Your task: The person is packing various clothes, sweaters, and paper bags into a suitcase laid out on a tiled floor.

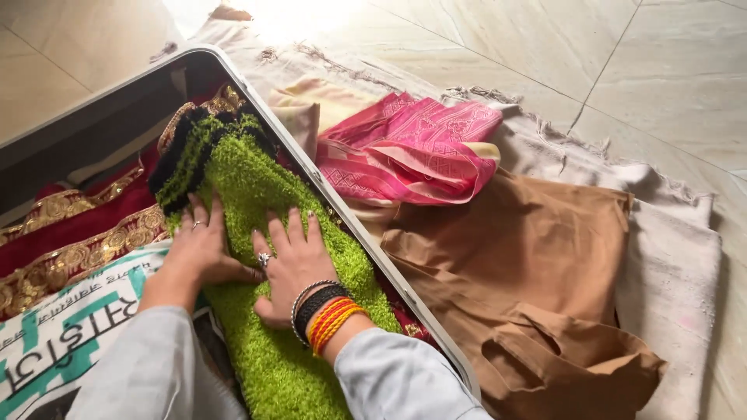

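Note:
A fuzzy bright green garment (257, 187) with a black trimmed end lies lengthwise inside an open suitcase (327, 183). My left hand (198, 241) presses flat on its left side, a ring on one finger. My right hand (292, 260) lies flat on it just beside the left one, wearing a ring and several bangles in black, silver, red and orange at the wrist. Both hands rest with fingers spread and grip nothing. Grey sleeves cover my forearms.
In the suitcase, red cloth with gold embroidery (74, 233) and a white and teal printed bag (62, 327) lie left of the green garment. Outside it, a folded pink patterned fabric (408, 152) and a brown garment (521, 280) lie on a beige fringed mat (677, 257) over a tiled floor.

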